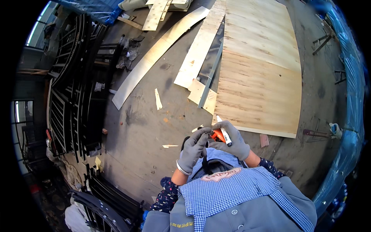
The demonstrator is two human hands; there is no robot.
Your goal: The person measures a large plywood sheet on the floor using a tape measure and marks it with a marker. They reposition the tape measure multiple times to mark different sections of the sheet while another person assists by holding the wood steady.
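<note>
Both my hands wear grey gloves and meet in front of my chest, above the blue checked apron. My right hand (240, 146) is closed round a white marker pen (224, 132) with a black end, which slants across the fingers. Beside the pen in the same hand is a small orange object (218, 135), mostly covered, its kind unclear. My left hand (192, 151) is pinched, its fingertips close against the left side of the orange object. A dark strip shows below the left fingers; what they grip is hidden.
A large plywood sheet (262, 77) lies ahead on the concrete floor, with a narrow board (201, 50), a metal strip (211, 75) and a long curved offcut (158, 56) to its left. Black metal railings (73, 96) are stacked at left. Blue plastic sheeting (353, 85) hangs at right.
</note>
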